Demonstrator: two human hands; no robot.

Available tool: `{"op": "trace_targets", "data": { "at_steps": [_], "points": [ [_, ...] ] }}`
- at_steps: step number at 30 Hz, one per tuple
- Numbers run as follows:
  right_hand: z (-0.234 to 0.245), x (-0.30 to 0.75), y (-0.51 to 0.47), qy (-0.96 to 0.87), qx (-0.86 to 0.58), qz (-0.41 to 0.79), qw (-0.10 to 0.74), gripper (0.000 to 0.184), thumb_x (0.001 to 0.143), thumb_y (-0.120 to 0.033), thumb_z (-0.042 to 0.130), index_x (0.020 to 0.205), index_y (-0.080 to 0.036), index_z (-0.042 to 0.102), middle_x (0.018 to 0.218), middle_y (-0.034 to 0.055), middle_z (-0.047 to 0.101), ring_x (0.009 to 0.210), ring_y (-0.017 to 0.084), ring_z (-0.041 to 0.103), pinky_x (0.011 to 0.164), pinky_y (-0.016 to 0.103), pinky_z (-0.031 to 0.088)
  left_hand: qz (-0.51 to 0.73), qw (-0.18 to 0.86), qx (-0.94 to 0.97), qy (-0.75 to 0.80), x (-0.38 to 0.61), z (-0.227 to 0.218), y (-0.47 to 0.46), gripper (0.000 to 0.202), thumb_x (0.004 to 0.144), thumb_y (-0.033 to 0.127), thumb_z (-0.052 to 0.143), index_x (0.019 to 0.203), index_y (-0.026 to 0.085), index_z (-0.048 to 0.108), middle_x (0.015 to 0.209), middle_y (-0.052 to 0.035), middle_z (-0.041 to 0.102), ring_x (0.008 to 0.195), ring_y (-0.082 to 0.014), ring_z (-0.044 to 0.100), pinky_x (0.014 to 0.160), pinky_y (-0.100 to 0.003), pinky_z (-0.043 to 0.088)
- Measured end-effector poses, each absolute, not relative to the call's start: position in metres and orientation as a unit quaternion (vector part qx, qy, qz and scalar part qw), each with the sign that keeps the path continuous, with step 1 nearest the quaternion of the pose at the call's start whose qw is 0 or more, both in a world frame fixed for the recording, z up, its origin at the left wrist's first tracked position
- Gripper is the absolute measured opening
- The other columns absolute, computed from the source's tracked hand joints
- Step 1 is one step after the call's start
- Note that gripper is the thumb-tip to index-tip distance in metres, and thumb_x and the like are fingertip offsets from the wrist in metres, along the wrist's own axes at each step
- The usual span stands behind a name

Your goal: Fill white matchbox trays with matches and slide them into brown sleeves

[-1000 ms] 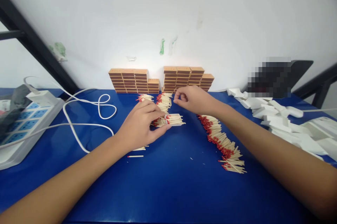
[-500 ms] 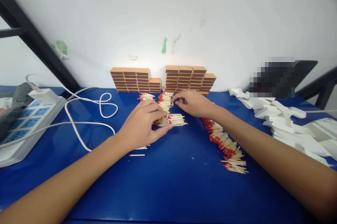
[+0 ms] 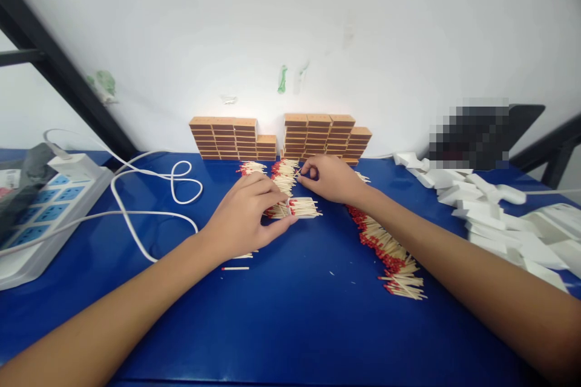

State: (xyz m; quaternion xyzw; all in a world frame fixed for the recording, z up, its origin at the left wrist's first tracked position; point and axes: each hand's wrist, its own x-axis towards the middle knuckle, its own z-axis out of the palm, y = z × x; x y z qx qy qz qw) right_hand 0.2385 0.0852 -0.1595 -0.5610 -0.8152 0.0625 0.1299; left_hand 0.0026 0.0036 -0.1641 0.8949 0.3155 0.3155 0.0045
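Note:
My left hand (image 3: 247, 214) is closed around a small white matchbox tray (image 3: 289, 208), thumb at the near side and fingers at the far side. Red-headed matches (image 3: 306, 207) fill the tray, their pale ends sticking out to the right. Beyond the tray, my right hand (image 3: 333, 178) pinches thumb and forefinger together on what looks like a match, at the right edge of a match pile (image 3: 284, 178). A long row of matches (image 3: 385, 238) lies under and beside my right forearm. One loose match (image 3: 235, 268) lies near my left wrist.
Stacked matchboxes (image 3: 320, 135) and a second stack (image 3: 224, 137) stand against the wall. White empty trays (image 3: 485, 211) are heaped at the right, by a dark object (image 3: 521, 126). A power strip (image 3: 49, 211) and white cable (image 3: 122, 217) lie left on the blue table (image 3: 290, 326).
My right hand has shifted slightly, with its thumb and forefinger now closer together at the pile's edge. My left hand keeps the tray in the same place.

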Motion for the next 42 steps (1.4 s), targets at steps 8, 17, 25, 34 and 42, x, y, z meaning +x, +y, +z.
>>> {"op": "trace_targets", "data": {
  "at_steps": [8,17,25,34,42],
  "points": [
    [-0.149,0.247,0.085,-0.809,-0.579,0.078,0.061,0.014,0.091,-0.017,0.065,0.083,-0.018,0.075,0.083,0.0071,0.078,0.072,0.019,0.067,0.064,0.03,0.04,0.316,0.001,0.895,0.314,0.003,-0.164,0.003,0.028,0.1,0.044,0.071,0.102,0.017,0.079,0.099,-0.0091,0.077,0.098,-0.0258,0.067,0.093,-0.045,0.056],
    [-0.101,0.277,0.074,-0.852,-0.502,0.148,-0.019,0.011,0.089,-0.03,0.069,0.083,-0.022,0.071,0.067,0.0013,0.066,0.06,0.016,0.053,0.061,0.031,0.037,0.317,-0.022,0.886,0.337,0.003,-0.163,0.004,0.029,0.1,0.042,0.071,0.108,0.016,0.08,0.097,-0.0083,0.077,0.096,-0.026,0.068,0.096,-0.048,0.056],
    [-0.08,0.253,0.038,-0.881,-0.445,0.158,0.007,0.007,0.092,-0.024,0.064,0.087,-0.022,0.068,0.072,-0.0004,0.069,0.06,0.015,0.055,0.058,0.032,0.033,0.317,-0.019,0.886,0.337,0.004,-0.163,0.004,0.028,0.099,0.04,0.072,0.11,0.015,0.079,0.1,-0.009,0.078,0.1,-0.0273,0.069,0.097,-0.048,0.056],
    [-0.096,0.238,0.034,-0.891,-0.433,0.135,0.004,0.01,0.09,-0.02,0.065,0.08,-0.022,0.066,0.074,0.0,0.069,0.062,0.015,0.055,0.06,0.032,0.031,0.314,0.002,0.891,0.327,0.004,-0.162,0.002,0.026,0.1,0.04,0.071,0.106,0.016,0.078,0.1,-0.0084,0.076,0.1,-0.0262,0.067,0.096,-0.047,0.055],
    [-0.098,0.238,0.037,-0.898,-0.418,0.129,0.04,0.009,0.091,-0.018,0.063,0.086,-0.023,0.069,0.082,0.0012,0.073,0.072,0.016,0.06,0.063,0.03,0.034,0.32,0.009,0.888,0.329,0.004,-0.161,0.002,0.025,0.1,0.041,0.071,0.105,0.019,0.078,0.099,-0.0084,0.077,0.099,-0.0263,0.067,0.095,-0.047,0.055]
  ]
}}
